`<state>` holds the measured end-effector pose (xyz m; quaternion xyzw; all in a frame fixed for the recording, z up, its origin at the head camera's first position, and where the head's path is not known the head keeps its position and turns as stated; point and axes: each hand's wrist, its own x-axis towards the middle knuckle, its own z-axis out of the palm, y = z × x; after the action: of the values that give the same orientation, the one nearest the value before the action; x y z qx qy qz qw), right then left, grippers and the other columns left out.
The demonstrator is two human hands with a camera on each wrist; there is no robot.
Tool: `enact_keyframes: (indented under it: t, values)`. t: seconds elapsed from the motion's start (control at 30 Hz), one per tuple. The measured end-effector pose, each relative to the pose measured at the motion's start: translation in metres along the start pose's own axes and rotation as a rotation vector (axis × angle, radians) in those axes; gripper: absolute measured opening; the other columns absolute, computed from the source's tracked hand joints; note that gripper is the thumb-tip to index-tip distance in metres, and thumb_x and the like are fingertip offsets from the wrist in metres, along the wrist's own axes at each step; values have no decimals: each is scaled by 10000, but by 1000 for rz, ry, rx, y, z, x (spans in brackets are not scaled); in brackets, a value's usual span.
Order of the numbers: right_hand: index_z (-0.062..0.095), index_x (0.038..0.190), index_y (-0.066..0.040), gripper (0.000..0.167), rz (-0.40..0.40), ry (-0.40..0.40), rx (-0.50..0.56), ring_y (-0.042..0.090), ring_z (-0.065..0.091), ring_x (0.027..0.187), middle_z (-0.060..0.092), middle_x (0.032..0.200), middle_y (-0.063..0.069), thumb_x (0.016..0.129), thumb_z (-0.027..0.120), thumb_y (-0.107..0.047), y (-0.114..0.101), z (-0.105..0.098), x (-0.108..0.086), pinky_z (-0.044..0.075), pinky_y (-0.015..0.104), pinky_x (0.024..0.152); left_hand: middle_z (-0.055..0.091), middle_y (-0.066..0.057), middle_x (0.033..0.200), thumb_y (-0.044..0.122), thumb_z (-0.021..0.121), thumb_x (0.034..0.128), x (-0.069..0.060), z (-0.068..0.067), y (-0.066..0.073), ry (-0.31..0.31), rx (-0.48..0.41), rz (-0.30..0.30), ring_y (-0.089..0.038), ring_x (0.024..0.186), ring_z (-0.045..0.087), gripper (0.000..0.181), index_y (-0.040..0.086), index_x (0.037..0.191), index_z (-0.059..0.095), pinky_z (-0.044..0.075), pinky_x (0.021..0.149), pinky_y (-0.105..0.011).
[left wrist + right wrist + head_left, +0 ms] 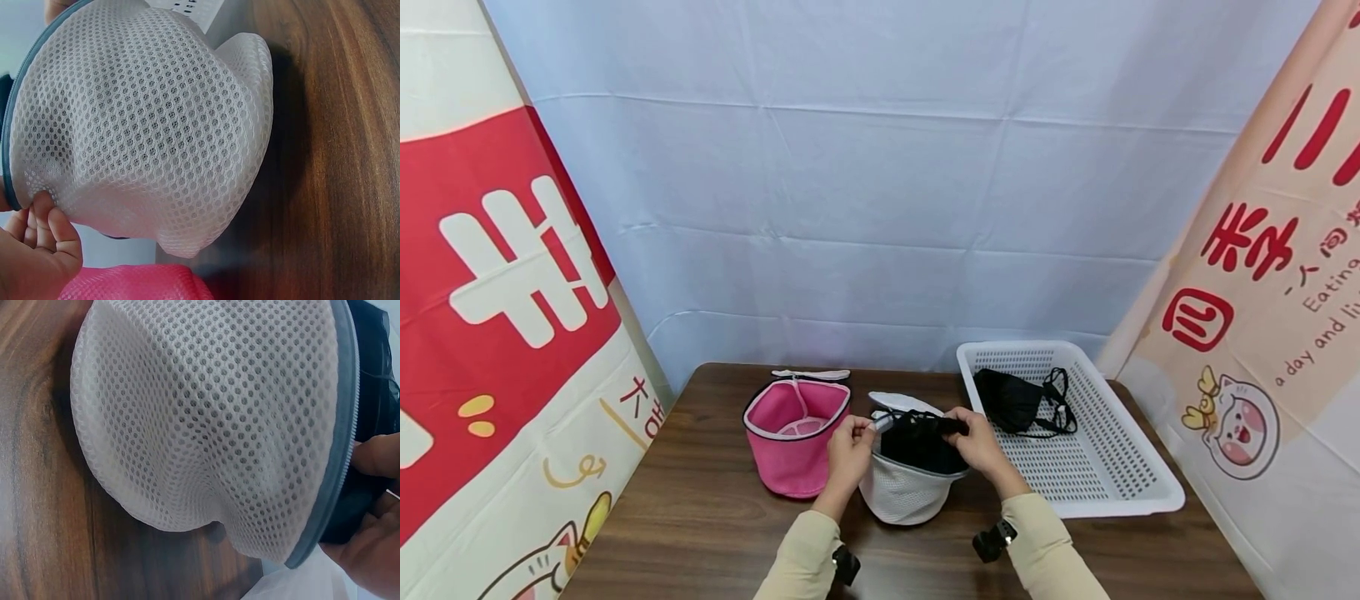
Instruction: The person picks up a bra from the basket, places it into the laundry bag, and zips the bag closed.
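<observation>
A white mesh laundry bag (904,493) with a grey zippered rim stands on the table, its top unzipped. Black fabric (917,442) with thin cords or straps fills its mouth; the full shape is hidden inside. My left hand (850,454) pinches the bag's rim on the left; in the left wrist view its fingertips (42,201) press against the mesh just below the zipper. On the opposite side, my right hand (981,442) grips the black fabric at the opening, and the right wrist view shows the thumb and fingers on it beside the zipper (340,475).
Left of the white bag stands an open pink mesh laundry bag (793,458) with something pink and strappy inside. A white plastic basket (1120,492) at the right holds another black fabric item (1011,400) with thin straps. Cloth hangings surround the wooden table (700,500).
</observation>
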<state>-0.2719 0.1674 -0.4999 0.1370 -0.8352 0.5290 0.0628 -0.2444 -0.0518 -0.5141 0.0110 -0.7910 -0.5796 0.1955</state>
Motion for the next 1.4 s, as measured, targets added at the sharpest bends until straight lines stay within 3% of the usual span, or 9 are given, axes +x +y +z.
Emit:
enact_keyframes:
  t: [0.2,0.47,0.63,0.8,0.97,1.17,1.4]
  values:
    - [628,859,5,258,-40,-75,25,174,522,753,611,843,89,721,540,205,1,-5,-1,428,289,654,548,24,671,60,637,844,1,0,-1,1,-8,-1,-75,602,488,47,18,828,623,408,565,-230]
    - [644,833,-33,286,-116,-137,-117,158,526,701,607,736,7,679,533,182,-3,1,4,413,296,668,546,24,674,55,627,841,0,1,1,-7,1,10,-64,593,480,45,12,831,620,404,554,-222]
    - [654,827,-22,239,-116,-147,-130,199,545,724,630,762,32,693,565,155,-7,7,7,419,319,701,537,28,665,41,628,849,1,3,2,-14,-3,4,-77,600,474,37,44,814,618,394,555,-221]
    - [661,827,-69,164,-54,-103,-192,200,564,779,645,827,33,716,710,42,-5,12,9,437,374,745,523,32,663,35,628,846,0,3,3,-11,-12,16,-77,597,459,41,49,810,614,383,547,-221]
    - [602,784,-96,218,-36,-17,-312,214,553,729,621,797,26,687,796,-74,-2,17,9,440,386,696,512,31,660,50,630,851,0,3,3,-22,-35,21,-71,590,447,31,34,825,621,372,539,-214]
    - [696,778,-92,170,-74,22,-447,263,619,776,672,834,45,675,817,-152,-3,22,8,480,407,704,514,32,654,66,635,857,0,3,4,-48,-54,51,-74,595,451,39,36,834,638,367,542,-196]
    - [747,787,-88,135,-68,49,-490,266,625,786,676,822,53,705,803,-180,-8,28,8,486,405,707,519,3,669,-17,610,852,1,5,5,-78,-103,85,-93,607,448,78,55,844,636,360,540,-184]
